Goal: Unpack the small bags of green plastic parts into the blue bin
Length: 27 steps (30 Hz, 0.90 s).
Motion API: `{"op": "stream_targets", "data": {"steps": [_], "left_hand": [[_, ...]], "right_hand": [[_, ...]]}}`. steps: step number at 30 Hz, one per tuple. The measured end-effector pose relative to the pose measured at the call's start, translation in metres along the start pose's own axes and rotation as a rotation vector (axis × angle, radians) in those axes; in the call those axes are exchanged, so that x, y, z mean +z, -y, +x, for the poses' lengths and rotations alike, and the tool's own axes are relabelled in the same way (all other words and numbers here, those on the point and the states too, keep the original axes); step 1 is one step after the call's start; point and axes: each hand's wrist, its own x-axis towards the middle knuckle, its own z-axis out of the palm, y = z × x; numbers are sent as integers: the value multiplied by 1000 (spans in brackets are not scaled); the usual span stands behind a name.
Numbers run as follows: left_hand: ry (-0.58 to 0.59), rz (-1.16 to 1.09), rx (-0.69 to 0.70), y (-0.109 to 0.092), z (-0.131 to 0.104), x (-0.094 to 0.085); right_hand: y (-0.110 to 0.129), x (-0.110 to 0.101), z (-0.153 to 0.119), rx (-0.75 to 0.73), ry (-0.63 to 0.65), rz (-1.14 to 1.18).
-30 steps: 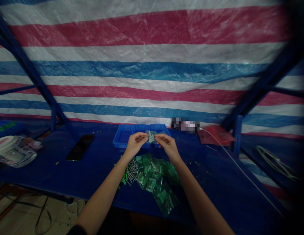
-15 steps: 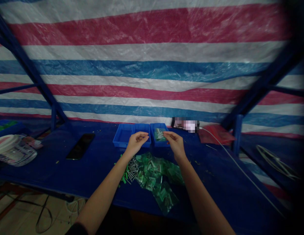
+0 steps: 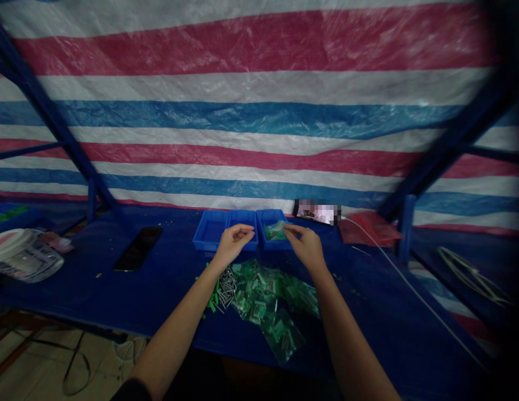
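My left hand point(image 3: 235, 243) is over the front of the middle blue bin point(image 3: 242, 217), thumb and fingertips drawn together. Whatever may be between them is too small to make out. At the right-hand blue bin point(image 3: 271, 214), my right hand point(image 3: 304, 243) pinches the edge of a small clear plastic bag point(image 3: 275, 230) with greenish contents. Nearer me lies a heap of filled plastic bags point(image 3: 259, 295) holding green pieces and screws. Loose metal screws point(image 3: 227, 288) and green wall plugs point(image 3: 212, 303) are piled beside it, partly behind my left forearm.
A dark phone point(image 3: 137, 249) lies on the left of the blue table point(image 3: 87, 295), with a white-lidded tub point(image 3: 27, 256) farther left. A lit phone point(image 3: 318, 212) with a white cable point(image 3: 384, 256) leans at the back, near a red plastic bag point(image 3: 370, 229). Blue frame posts flank the table.
My right hand has moved slightly right, and the small bag's edge now stretches toward its fingertips. My left hand stays almost in place.
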Motion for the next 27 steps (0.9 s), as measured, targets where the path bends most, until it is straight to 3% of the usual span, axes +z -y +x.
{"op": "stream_targets", "data": {"steps": [5, 11, 16, 27], "left_hand": [[4, 9, 1, -1, -1, 0], [5, 13, -10, -1, 0, 1], [6, 8, -14, -1, 0, 1], [10, 8, -1, -3, -1, 0]], "right_hand": [[11, -5, -4, -27, -7, -204], [24, 9, -15, -124, -29, -350], [27, 15, -19, -243, -9, -332], [16, 5, -7, -157, -62, -178]]}}
